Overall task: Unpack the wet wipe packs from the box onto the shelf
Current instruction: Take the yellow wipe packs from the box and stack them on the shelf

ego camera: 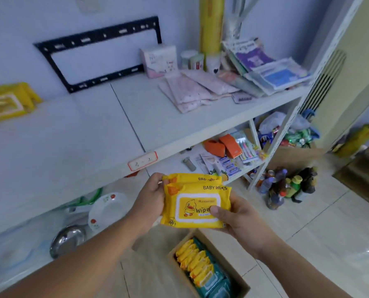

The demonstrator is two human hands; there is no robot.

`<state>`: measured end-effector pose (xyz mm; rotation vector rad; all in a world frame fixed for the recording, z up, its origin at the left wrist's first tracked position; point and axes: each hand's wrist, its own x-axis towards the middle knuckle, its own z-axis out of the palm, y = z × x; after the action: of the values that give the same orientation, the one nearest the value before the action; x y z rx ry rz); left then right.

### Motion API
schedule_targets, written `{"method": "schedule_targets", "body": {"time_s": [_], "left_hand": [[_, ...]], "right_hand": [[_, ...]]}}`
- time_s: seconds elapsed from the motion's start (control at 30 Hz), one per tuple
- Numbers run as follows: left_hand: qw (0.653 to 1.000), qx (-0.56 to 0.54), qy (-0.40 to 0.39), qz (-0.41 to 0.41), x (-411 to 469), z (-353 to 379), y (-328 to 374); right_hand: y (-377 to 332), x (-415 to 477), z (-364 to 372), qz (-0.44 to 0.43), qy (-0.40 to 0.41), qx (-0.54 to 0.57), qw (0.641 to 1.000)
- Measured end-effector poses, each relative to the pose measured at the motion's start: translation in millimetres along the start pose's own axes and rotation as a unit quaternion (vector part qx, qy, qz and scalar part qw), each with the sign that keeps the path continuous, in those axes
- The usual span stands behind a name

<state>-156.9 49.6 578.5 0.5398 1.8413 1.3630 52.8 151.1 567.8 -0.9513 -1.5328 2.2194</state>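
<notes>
Two yellow baby wipe packs (193, 203) are stacked flat between my hands, in front of the white shelf (106, 125). My left hand (150, 201) grips their left edge. Holding the right side is my right hand (237, 222), thumb on the top pack's lid. Below on the floor stands the open cardboard box (228, 263), with several yellow packs (195, 261) and teal packs (213, 282) standing on edge inside. More yellow packs (7, 102) lie on the shelf's far left.
Pink pouches (192, 89), a tissue pack (160, 59), a yellow roll (210, 24) and leaflets (265, 67) fill the shelf's right end. A black frame (97, 54) leans on the wall. Plates (106, 209) and a steel bowl (68, 239) sit on the lower shelf. Bottles (287, 188) stand on the floor.
</notes>
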Motion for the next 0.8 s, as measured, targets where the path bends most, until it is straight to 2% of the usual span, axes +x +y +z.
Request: {"method": "schedule_targets", "body": {"time_s": [0.17,0.33,0.57,0.8], "left_hand": [[0.998,-0.017,0.028,0.059,-22.7,-44.3,76.8],[0.991,-0.021,0.078,0.107,-39.0,-101.6,121.1],[0.982,-0.042,0.137,0.122,-50.3,-199.5,135.8],[0.979,-0.015,0.182,0.094,-36.7,-326.5,116.6]], "right_hand": [[-57.1,0.7,32.6,-0.097,-0.027,-0.03,0.995],[-98.5,16.4,73.5,-0.134,-0.064,-0.071,0.986],[-132.0,58.9,164.3,-0.147,-0.141,-0.113,0.972],[-112.2,119.6,285.7,-0.132,-0.158,-0.128,0.97]]}}
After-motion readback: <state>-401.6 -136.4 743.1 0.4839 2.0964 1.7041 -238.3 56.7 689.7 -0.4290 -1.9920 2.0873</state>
